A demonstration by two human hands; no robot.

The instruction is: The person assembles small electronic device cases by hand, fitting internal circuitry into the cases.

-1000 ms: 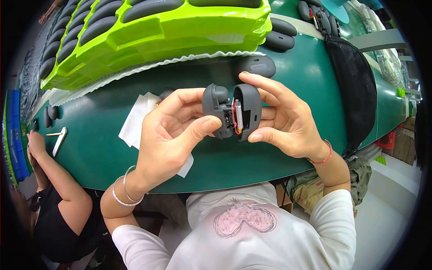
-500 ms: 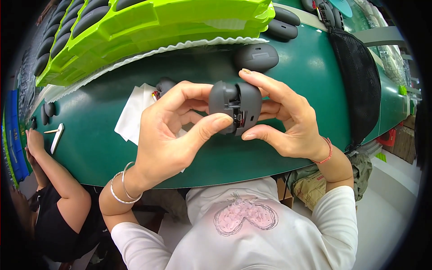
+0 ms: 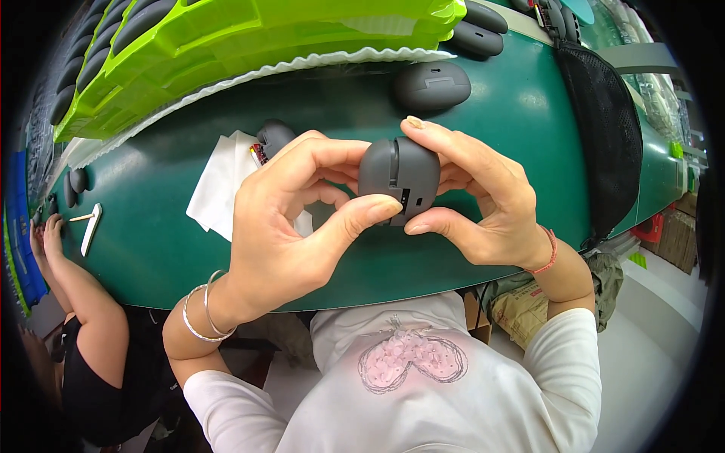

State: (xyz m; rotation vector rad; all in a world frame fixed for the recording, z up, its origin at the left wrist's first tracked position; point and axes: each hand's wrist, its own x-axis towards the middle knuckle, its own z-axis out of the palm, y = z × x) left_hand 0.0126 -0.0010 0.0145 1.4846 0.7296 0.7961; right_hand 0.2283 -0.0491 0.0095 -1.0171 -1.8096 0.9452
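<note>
Above the green table, both hands hold a dark grey rounded charging case (image 3: 420, 167) in two shell parts. My left hand (image 3: 283, 219) grips the left part, its thumb pressed near the lower seam. Around the right part curve the fingers and thumb of my right hand (image 3: 487, 189). A narrow gap runs between the parts at the top; lower down, a slot of inner parts shows beside the left thumb. Behind my left hand lie a white cloth (image 3: 215, 189) and another grey case piece (image 3: 275, 137) with red and yellow bits by it. A closed grey case (image 3: 430, 85) sits just beyond my hands.
A lime green tray (image 3: 257, 57) of grey cases spans the far left, a wavy white sheet (image 3: 302, 62) along its edge. At right lies a black mesh bag (image 3: 600, 143). Another person's hands (image 3: 51, 234) are at far left, near a white T-shaped piece (image 3: 91, 229).
The two case parts have come closer together, and the gap showing the inside has narrowed. At far left, the other person's arms have shifted.
</note>
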